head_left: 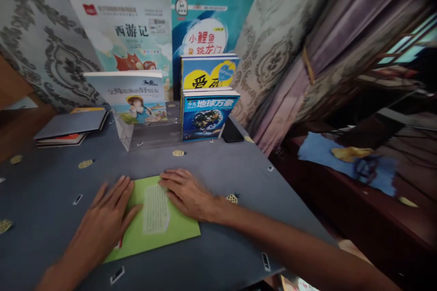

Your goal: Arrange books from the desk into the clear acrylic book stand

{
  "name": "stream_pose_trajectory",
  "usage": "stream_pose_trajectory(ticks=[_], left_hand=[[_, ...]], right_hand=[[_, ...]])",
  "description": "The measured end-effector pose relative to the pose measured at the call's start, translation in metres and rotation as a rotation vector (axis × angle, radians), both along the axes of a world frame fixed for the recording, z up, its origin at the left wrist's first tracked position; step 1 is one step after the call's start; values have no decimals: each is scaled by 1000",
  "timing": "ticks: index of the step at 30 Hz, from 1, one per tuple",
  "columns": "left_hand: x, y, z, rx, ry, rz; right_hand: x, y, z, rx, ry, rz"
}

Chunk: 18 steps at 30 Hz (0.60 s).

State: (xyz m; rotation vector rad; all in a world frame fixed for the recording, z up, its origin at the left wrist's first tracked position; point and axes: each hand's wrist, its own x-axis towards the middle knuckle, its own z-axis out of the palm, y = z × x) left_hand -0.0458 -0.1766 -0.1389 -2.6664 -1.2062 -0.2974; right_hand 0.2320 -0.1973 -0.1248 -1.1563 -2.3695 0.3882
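Observation:
A thin green book (180,225) lies flat on the grey patterned tabletop, with a pale block of small printed text on the side facing up. My left hand (107,218) rests palm down on the book's left edge, its fingers stretched out and a little apart. Across the book's upper right part lies my right hand (187,193), flat, with the fingers pointing left. Neither hand grips the book; both press on or touch it. The book's left edge is partly hidden under my left hand.
Behind the book a clear stand (123,134) holds a picture-cover book (136,100). Beside it stand a blue globe-cover book (206,116) and a dark flat object (232,132). Stacked books (71,125) lie at the left. Large books (133,32) stand at the back; a curtain (293,86) hangs right.

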Motion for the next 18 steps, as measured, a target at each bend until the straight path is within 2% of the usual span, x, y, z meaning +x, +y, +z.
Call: stream_pose_trajectory(ticks=[5,8,11,14,18], left_hand=[[-8,-12,-17,34,-52,-221],[-6,-25,-21,29,-29,-304],[4,-38,-21,68,31,-363],[15,-47,-25,180,46,-409],[25,-57,-40,245,38,-435]], right_hand=[[10,-16,5,-4,-23,3],[20,-34,8,-5,-28,-11],[28,-55,7,-8,-18,-45],[35,-75,5,-3,-22,-95],[41,-101,5,16,-21,-164]])
